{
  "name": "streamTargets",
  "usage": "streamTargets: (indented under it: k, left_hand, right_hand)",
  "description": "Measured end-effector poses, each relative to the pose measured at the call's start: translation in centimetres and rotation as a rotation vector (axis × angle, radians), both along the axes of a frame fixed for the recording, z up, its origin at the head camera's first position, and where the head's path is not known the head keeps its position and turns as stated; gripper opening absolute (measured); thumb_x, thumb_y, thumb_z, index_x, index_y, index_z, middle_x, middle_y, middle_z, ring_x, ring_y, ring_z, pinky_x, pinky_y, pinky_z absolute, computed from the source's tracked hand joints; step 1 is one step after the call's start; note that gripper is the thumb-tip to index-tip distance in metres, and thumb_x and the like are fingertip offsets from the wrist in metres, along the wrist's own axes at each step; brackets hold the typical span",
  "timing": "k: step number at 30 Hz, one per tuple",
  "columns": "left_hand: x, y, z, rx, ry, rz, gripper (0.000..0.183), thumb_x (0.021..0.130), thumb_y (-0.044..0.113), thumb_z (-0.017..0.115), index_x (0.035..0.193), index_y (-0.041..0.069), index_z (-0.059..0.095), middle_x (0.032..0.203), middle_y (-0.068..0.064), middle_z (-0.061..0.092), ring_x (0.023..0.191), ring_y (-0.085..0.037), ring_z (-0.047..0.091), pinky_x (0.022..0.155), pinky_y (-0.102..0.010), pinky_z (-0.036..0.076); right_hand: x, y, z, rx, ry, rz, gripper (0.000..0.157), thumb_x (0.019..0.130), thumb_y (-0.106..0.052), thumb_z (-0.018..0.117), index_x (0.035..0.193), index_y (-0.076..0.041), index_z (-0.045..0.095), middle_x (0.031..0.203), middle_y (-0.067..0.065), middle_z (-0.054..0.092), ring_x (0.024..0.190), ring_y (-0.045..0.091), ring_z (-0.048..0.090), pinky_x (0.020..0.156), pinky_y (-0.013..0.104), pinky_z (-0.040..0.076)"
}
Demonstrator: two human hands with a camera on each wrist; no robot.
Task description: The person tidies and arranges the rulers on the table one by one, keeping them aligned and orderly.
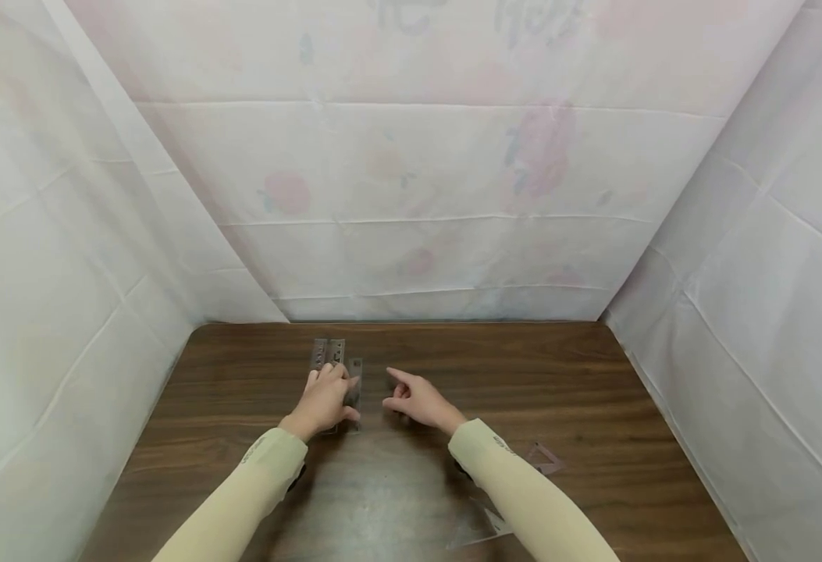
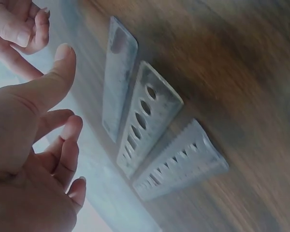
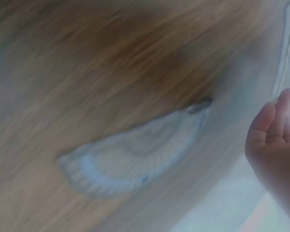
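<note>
Three clear rulers lie side by side on the table, left of its middle. One is plain with a hole at its end (image 2: 120, 79), the middle ruler (image 2: 147, 113) has oval cut-outs, and the third ruler (image 2: 181, 164) has triangular ones. Over them hovers my left hand (image 1: 322, 398), fingers loosely bent and thumb apart, gripping nothing. To the right of the rulers is my right hand (image 1: 418, 400), its index finger extended towards them and the others bent, with nothing held. A clear semicircular protractor (image 3: 135, 154) lies on the table in the right wrist view, blurred.
Near my right forearm lie a small clear set square (image 1: 546, 459) and a larger clear set square (image 1: 484, 527), partly covered by the sleeve. The brown wooden table (image 1: 242, 367) is bounded by white cloth walls (image 1: 411, 257) at the back and both sides.
</note>
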State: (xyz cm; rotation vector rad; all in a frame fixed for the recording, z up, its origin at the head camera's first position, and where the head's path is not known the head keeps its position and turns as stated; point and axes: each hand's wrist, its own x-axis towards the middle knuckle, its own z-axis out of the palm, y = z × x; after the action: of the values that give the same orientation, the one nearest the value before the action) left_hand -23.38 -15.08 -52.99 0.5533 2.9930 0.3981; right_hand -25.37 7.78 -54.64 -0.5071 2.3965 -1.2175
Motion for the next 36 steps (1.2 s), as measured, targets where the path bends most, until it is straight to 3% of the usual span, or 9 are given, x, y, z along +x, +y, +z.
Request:
streamTargets:
  k: [6,10,19,28,36]
  left_hand:
    - [0.8,1.1,-0.1,0.048,0.019,-0.027,0.077,0.077,0.039,0.088,0.141,0.004,0.063,0.119,-0.009,0.063,0.101,-0.026,0.05,0.082,-0.04,0.035]
    - [1.6,2.0,-0.1,0.097,0.044,-0.051,0.078,0.076,0.039,0.089,0.14,0.002,0.063,0.122,-0.011,0.064,0.105,-0.029,0.054,0.09,-0.046,0.041]
    - [3.0,4.2,0.4,0.162,0.085,-0.12,0.079,0.076,0.038,0.089,0.139,-0.002,0.062,0.125,-0.014,0.065,0.112,-0.033,0.058,0.098,-0.051,0.046]
    - [4.8,6.6,-0.3,0.192,0.115,-0.19,0.082,0.077,0.044,0.088,0.139,-0.003,0.062,0.13,-0.013,0.065,0.117,-0.032,0.06,0.103,-0.052,0.048]
    - [6.8,8.2,-0.6,0.186,0.101,-0.225,0.086,0.077,0.047,0.086,0.141,-0.003,0.059,0.133,-0.012,0.065,0.12,-0.029,0.06,0.105,-0.05,0.048]
  right_hand:
    - [0.6,2.5,0.2,0.009,0.037,-0.021,0.069,0.101,-0.024,0.068,0.16,-0.008,0.037,0.094,0.002,0.066,0.072,0.019,0.061,0.065,0.027,0.048]
    - [1.3,4.5,0.4,0.036,0.07,-0.022,0.068,0.101,-0.026,0.069,0.159,-0.006,0.039,0.097,0.001,0.067,0.077,0.01,0.059,0.069,0.026,0.049]
    - [2.8,8.1,0.5,0.032,0.123,-0.064,0.065,0.099,-0.025,0.071,0.155,-0.003,0.045,0.101,0.002,0.068,0.083,0.011,0.059,0.07,0.025,0.049]
    - [4.7,10.2,0.7,0.02,0.177,-0.067,0.064,0.097,-0.025,0.073,0.15,0.0,0.049,0.105,0.003,0.067,0.09,0.01,0.061,0.078,0.021,0.052]
    - [7.1,12.2,0.6,0.017,0.237,-0.061,0.062,0.095,-0.026,0.074,0.146,0.003,0.053,0.111,0.012,0.067,0.099,0.019,0.065,0.087,0.028,0.055]
